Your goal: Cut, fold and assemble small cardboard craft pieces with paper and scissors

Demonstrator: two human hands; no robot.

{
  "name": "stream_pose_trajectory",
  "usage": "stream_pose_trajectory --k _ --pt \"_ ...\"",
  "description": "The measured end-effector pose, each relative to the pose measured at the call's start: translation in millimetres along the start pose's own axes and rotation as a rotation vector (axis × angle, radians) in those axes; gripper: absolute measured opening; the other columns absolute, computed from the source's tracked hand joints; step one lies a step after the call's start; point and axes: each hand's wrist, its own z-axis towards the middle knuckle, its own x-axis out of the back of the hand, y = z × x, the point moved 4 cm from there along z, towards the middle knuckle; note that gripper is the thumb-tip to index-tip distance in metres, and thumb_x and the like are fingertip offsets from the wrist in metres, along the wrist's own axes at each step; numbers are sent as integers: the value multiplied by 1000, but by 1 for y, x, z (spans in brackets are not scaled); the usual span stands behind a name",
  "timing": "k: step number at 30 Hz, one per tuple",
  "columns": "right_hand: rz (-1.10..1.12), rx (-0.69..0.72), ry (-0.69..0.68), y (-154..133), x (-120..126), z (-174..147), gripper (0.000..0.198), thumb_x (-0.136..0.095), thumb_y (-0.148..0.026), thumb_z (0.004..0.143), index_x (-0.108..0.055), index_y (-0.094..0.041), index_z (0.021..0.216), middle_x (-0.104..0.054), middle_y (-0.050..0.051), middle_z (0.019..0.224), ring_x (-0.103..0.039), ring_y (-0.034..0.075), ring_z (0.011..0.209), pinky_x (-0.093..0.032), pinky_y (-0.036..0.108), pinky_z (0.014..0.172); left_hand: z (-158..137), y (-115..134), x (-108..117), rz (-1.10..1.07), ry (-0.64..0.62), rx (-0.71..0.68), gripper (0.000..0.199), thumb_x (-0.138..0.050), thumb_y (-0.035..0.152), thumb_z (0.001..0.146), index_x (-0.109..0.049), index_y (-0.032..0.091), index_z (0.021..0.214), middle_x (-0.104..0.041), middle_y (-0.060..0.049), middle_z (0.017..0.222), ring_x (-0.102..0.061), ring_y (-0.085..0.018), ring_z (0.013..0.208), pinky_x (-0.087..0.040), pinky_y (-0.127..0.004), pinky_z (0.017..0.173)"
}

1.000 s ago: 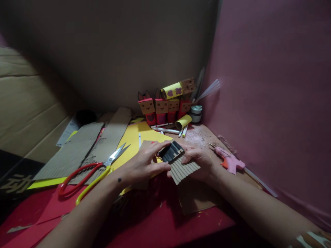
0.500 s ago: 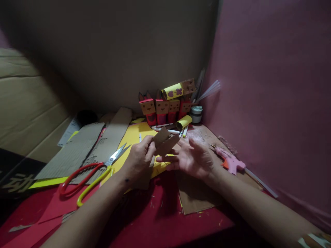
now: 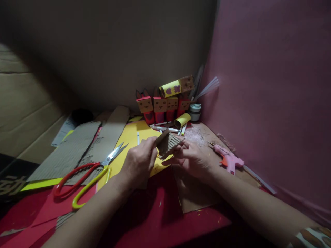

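Cardboard [image 3: 169, 145], bent, ridged on one face, between hands [image 3: 139, 160]

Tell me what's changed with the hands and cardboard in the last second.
The corrugated cardboard piece, held ridged side up between both hands a second ago, now stands tilted up, seemingly folded, in the left hand. The right hand, open half a second ago, has curled in to the piece's right edge; whether it grips is unclear. The scissors, glue gun and box-headed figures stayed put.

Right hand [image 3: 193, 158] now back at the cardboard piece [image 3: 169, 144]
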Motion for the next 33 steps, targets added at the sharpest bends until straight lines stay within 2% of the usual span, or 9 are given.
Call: stream_pose_trajectory --k 3,5,10,13,16,19,22,27,33 --pt "-1 17 -56 -4 -6 -4 62 -76 -8 60 -58 -28 116 -65 0 97 -63 19 90 -56 31 75 0 2 0 114 34 -63 23 -35 16 91 -57 16 97 -63 -2 66 -57 -14 55 -42 -25 53" --pt "-19 2 -46 -4 -7 -5 66 -77 -10 63 -54 -32 121 -65 -1 100 -63 19 91 -56 32 75 -2 4 -1 130 33 -125 22 -36 16 91 -57 15 96 -63 -3 67 -58 -15 56 -42 -26 53" --pt "-28 12 66 -2 -2 -2 46 -77 -21 66 -60 -25 108 -65 3 103 -63 20 90 -55 31 70 -7 10 -5 75 47 -256 21 -39 15 93 -57 12 103 -66 -5 74 -59 -16 61 -43 -27 56" --pt "-36 0 114 1 2 1 40 -76 -22 66 -63 -21 104 -67 4 100 -63 20 89 -54 33 71 -7 12 -4 103 104 -270 19 -41 12 91 -58 12 101 -65 -4 72 -59 -15 59 -42 -26 56" --pt "-28 -15 149 7 8 5 33 -74 -20 65 -65 -19 96 -68 4 88 -63 19 79 -53 35 71 -4 9 0 44 117 -163 20 -41 12 89 -59 13 100 -64 -2 68 -58 -14 57 -42 -25 54" --pt "-12 -12 193 12 13 8 21 -71 -17 64 -65 -17 84 -66 4 76 -63 18 73 -51 34 70 -1 3 2 -120 55 70 19 -41 17 89 -59 17 97 -64 0 69 -56 -12 55 -43 -23 54" --pt "26 -30 210 14 14 9 20 -68 -14 63 -65 -16 83 -66 5 76 -62 19 72 -51 34 70 -1 -2 0 -303 -16 278 18 -45 22 89 -60 19 97 -67 1 74 -58 -12 61 -45 -23 59" --pt "66 -88 228 15 12 6 23 -69 -13 60 -65 -17 82 -65 4 73 -58 17 65 -51 35 68 -3 -4 -16 -599 -103 466 22 -57 26 83 -63 18 103 -70 -3 93 -64 -18 83 -49 -29 73" --pt "-51 -88 225 10 14 3 15 -72 -28 68 -65 -15 69 -64 5 68 -57 16 64 -45 30 63 -1 -6 -22 -814 -199 615 25 -66 26 76 -72 19 100 -73 -4 100 -65 -22 91 -51 -35 83"
